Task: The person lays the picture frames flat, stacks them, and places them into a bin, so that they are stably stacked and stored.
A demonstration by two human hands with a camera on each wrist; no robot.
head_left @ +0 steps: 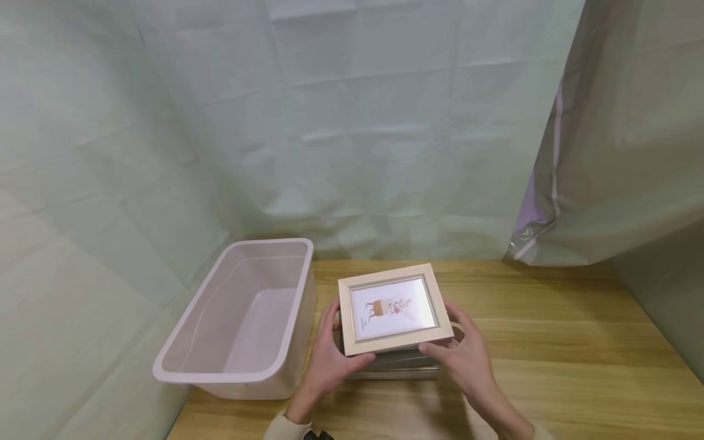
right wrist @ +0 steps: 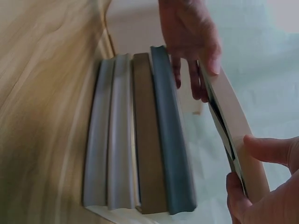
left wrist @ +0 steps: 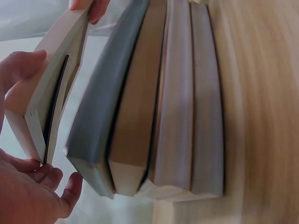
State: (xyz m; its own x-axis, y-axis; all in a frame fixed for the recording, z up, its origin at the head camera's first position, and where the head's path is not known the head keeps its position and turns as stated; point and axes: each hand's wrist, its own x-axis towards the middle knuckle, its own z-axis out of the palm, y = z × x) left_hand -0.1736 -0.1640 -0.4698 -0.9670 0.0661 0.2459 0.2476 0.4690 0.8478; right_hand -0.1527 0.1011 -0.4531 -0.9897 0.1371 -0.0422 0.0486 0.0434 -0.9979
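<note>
Both hands hold a cream picture frame (head_left: 346, 305) by its two short sides. Its print of an animal with flowers faces up under a glossy pane. My left hand (head_left: 328, 362) pinches the left side, thumb on the front and fingertips beneath. On the right side, my right hand (head_left: 466, 364) grips in the same way. Below the held frame lies a stack of several more frames (head_left: 396, 365), seen edge-on as grey-blue (left wrist: 105, 102), brown (left wrist: 140, 107) and pale grey ones (left wrist: 177, 107). In the wrist views a gap separates the held frame from the stack.
A large pale plastic bin (head_left: 297, 342) stands left of the stack, its inside bare. The wooden table (head_left: 566, 342) extends to the right. Pale sheeting (head_left: 357, 153) hangs behind and at the left, with a darker curtain (head_left: 632, 140) at the right.
</note>
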